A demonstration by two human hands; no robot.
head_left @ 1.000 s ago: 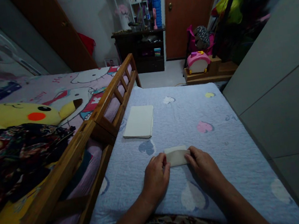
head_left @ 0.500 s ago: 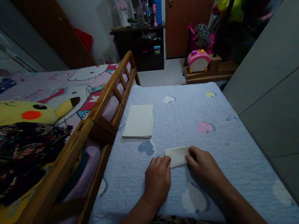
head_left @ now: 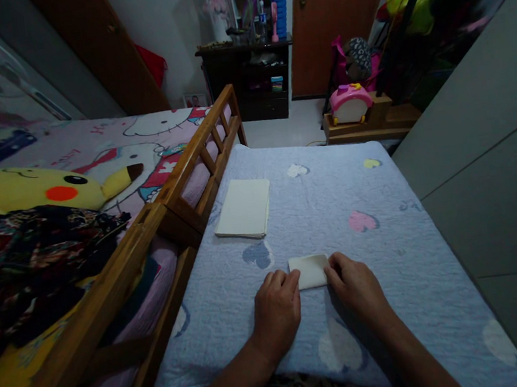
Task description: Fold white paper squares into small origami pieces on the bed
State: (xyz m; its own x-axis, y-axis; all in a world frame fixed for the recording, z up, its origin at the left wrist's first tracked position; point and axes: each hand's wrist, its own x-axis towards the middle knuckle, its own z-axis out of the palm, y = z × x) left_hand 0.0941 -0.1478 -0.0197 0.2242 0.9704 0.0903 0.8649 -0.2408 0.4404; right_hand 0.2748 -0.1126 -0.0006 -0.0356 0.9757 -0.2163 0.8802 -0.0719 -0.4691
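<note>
A small folded sheet of white paper [head_left: 312, 271] lies on the blue heart-patterned cloth in front of me. My left hand [head_left: 278, 309] is closed at its left edge, thumb and fingertips on the paper. At the right edge, my right hand [head_left: 355, 282] pinches the paper between thumb and curled fingers. Farther off to the left rests a stack of white paper [head_left: 243, 208], apart from both hands. The undersides of my fingers are hidden.
A wooden bed rail [head_left: 166, 208] runs along the left, with a yellow plush toy [head_left: 51, 190] and dark patterned cloth [head_left: 37, 271] beyond it. Pale cabinet panels [head_left: 498, 189] stand at the right. A dark cabinet [head_left: 248, 85] is at the back.
The paper's raised, curved upper layer has come down, so it now looks flatter. My left hand has shifted from gripping its side to pressing at its left edge. The view has tilted slightly.
</note>
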